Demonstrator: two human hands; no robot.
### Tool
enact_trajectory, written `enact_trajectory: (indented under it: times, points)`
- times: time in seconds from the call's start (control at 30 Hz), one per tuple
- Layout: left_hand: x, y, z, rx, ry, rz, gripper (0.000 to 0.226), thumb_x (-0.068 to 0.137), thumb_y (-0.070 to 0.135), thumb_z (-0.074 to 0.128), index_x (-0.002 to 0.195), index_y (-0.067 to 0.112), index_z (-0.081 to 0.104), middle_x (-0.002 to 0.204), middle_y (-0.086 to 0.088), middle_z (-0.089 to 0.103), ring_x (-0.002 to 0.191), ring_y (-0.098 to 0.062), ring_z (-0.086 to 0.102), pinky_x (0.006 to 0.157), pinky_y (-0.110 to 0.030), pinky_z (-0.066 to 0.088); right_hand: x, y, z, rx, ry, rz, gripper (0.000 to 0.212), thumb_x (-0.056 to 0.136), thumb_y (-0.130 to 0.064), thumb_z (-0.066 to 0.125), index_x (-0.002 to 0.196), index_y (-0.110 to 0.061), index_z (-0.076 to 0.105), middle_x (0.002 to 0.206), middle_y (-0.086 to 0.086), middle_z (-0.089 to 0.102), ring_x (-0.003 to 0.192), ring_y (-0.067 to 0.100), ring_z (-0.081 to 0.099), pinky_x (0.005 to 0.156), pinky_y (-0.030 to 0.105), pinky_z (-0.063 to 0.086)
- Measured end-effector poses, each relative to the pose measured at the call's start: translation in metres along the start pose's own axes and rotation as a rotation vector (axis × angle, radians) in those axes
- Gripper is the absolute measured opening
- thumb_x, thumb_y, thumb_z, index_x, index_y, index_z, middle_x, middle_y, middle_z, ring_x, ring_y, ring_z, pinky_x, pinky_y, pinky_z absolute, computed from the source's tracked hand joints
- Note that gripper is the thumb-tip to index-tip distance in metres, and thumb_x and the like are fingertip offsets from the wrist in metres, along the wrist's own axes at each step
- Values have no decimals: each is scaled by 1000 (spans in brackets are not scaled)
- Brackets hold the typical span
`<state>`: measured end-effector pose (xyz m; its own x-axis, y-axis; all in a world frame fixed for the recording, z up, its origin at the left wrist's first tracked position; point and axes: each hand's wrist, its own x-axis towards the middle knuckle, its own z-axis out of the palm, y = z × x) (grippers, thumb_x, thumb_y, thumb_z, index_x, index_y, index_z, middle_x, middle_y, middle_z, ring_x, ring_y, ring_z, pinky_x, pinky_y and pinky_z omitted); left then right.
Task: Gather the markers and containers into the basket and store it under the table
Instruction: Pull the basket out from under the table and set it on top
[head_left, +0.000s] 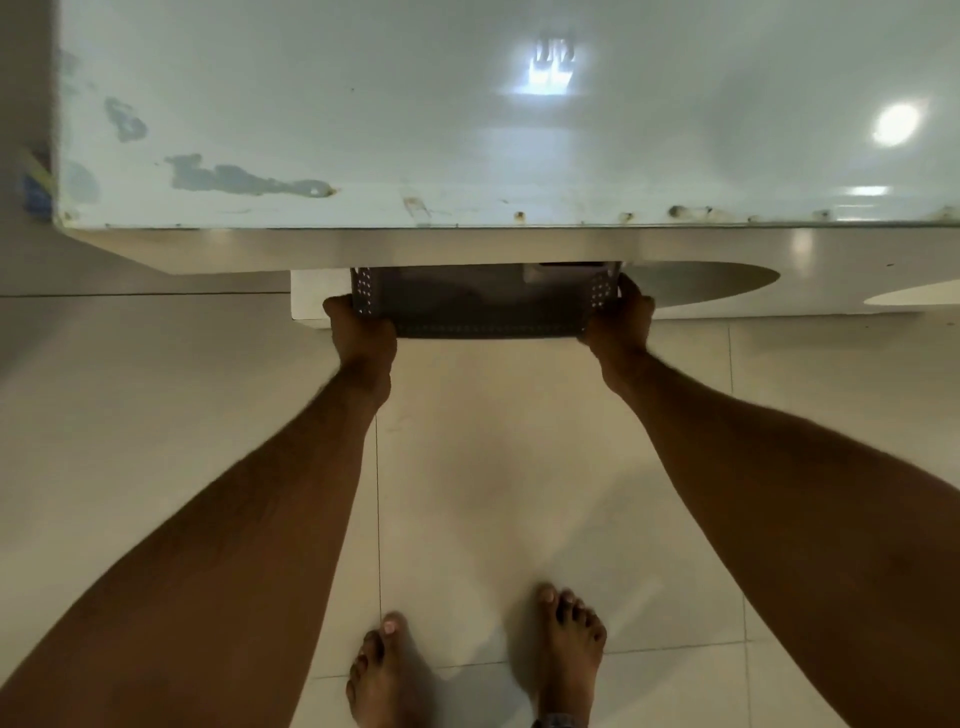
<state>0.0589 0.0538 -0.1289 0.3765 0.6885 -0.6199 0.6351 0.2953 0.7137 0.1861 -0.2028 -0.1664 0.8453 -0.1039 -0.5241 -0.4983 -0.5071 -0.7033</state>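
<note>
A dark perforated basket (483, 309) is low at the front edge of the white table (467, 130), its far part hidden under the tabletop. My left hand (361, 332) grips the basket's left end. My right hand (621, 322) grips its right end. Both arms are stretched down and forward. The basket's contents are mostly hidden by the table edge; only a pale shape shows inside at the right. No markers or containers are visible on the tabletop.
The glossy tabletop has worn grey patches near its left front corner (228, 179). A white table support (317, 296) stands just left of the basket. Pale floor tiles (493, 467) lie below, with my bare feet (478, 665) at the bottom.
</note>
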Motion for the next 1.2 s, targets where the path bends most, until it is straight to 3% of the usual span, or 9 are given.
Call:
enact_trajectory:
  times: [0.03, 0.1, 0.2, 0.33, 0.53, 0.77, 0.97, 1.2]
  points:
    - [-6, -5, -4, -1, 6, -11, 30, 100, 15, 54, 127, 11, 41, 131, -8, 56, 110, -18, 51, 106, -47, 49, -17, 1, -7, 17, -1, 7, 40, 79, -35, 77, 117, -32, 67, 120, 9, 67, 101, 28, 71, 78, 44, 65]
    - [-17, -17, -14, -2, 22, -38, 30, 101, 20, 56, 128, 13, 43, 130, -4, 57, 115, -19, 55, 104, -42, 49, -57, -9, -16, 26, 10, 26, 22, 88, -25, 76, 110, -26, 71, 109, 7, 75, 95, 24, 75, 72, 46, 67]
    - [-38, -32, -29, 52, 39, -82, 19, 98, 12, 55, 112, 14, 42, 114, -3, 55, 105, -20, 53, 96, -43, 52, -89, 3, -24, 24, 23, 61, 14, 95, -11, 70, 106, -19, 74, 96, 5, 79, 88, 25, 77, 74, 51, 66]
    - [-74, -45, -48, 72, 54, -82, 22, 94, 6, 56, 108, 12, 40, 97, 6, 52, 97, -22, 52, 86, -41, 52, -124, 13, -32, 83, 86, 110, 15, 94, -8, 69, 103, -18, 76, 83, 1, 74, 76, 21, 70, 80, 39, 61]
    - [-131, -44, -78, 63, 107, -116, 20, 97, 7, 57, 109, 11, 41, 110, -8, 54, 95, -23, 52, 80, -36, 44, -178, 7, -54, 94, 92, 149, 31, 94, -2, 67, 122, -13, 74, 100, 6, 76, 98, 32, 72, 95, 46, 61]
    - [-188, -42, -114, 79, 105, -138, 21, 97, 7, 59, 110, 11, 44, 103, -3, 55, 88, -20, 53, 76, -39, 50, -240, -10, -88, 114, 51, 90, 28, 94, 0, 68, 112, -20, 74, 86, -8, 72, 89, 23, 70, 89, 37, 60]
    - [-244, -26, -138, 87, 116, -111, 22, 97, -1, 55, 112, 10, 43, 93, 5, 51, 77, -10, 49, 62, -26, 46, -291, -22, -123, 122, 40, 94, 26, 95, 0, 67, 105, -23, 73, 91, -7, 74, 88, 16, 71, 91, 41, 62]
    - [-310, 11, -171, 53, 131, -124, 23, 94, -2, 54, 115, 3, 48, 100, -7, 59, 78, -15, 53, 63, -30, 48, -349, -63, -171, 114, 54, 63, 30, 94, 2, 67, 96, -28, 71, 86, -8, 73, 83, 13, 70, 89, 47, 63]
